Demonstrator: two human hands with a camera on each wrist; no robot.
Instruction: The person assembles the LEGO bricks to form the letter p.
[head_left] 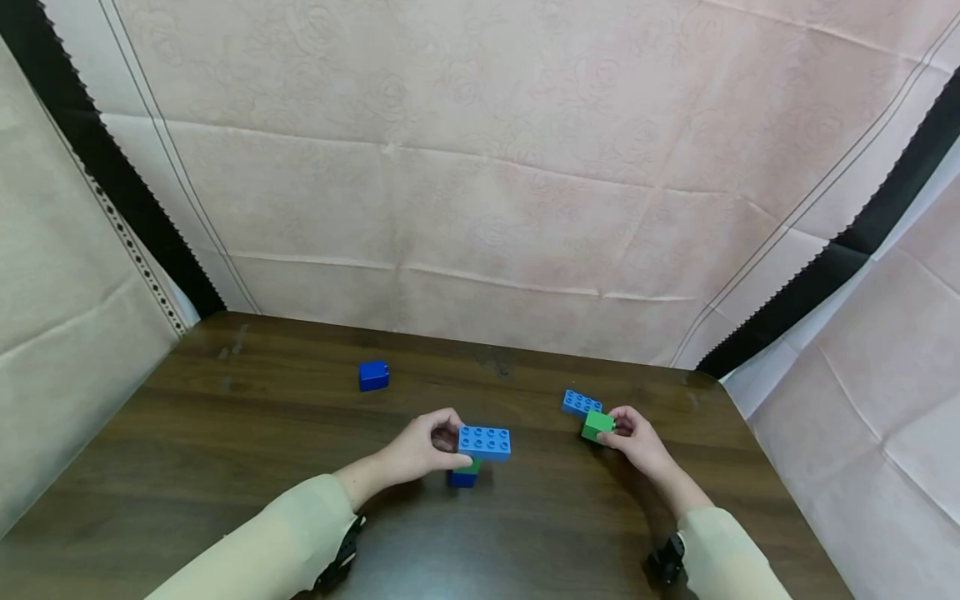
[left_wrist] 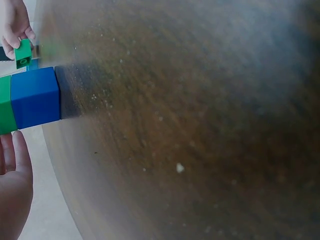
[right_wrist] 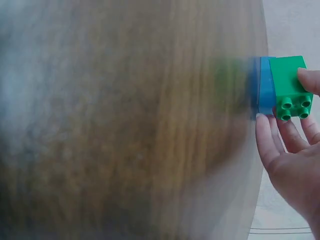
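My left hand [head_left: 420, 448] grips a small stack of toy building bricks at its left side. On top of the stack is a light blue brick [head_left: 483, 443] with studs facing up. Below it sits a green brick [left_wrist: 6, 105], and at the bottom a dark blue brick [left_wrist: 35, 97] stands on the table. My right hand [head_left: 637, 440] pinches another green brick [right_wrist: 287, 77] between thumb and fingers, tilted so its studs face sideways in the right wrist view. Just behind that green brick lies a second light blue brick [head_left: 581, 402] on the table.
A single dark blue brick [head_left: 372, 377] lies at the back left of the dark wooden table [head_left: 262, 417]. Pale fabric sheets [head_left: 450, 208] hang behind the table and along both sides.
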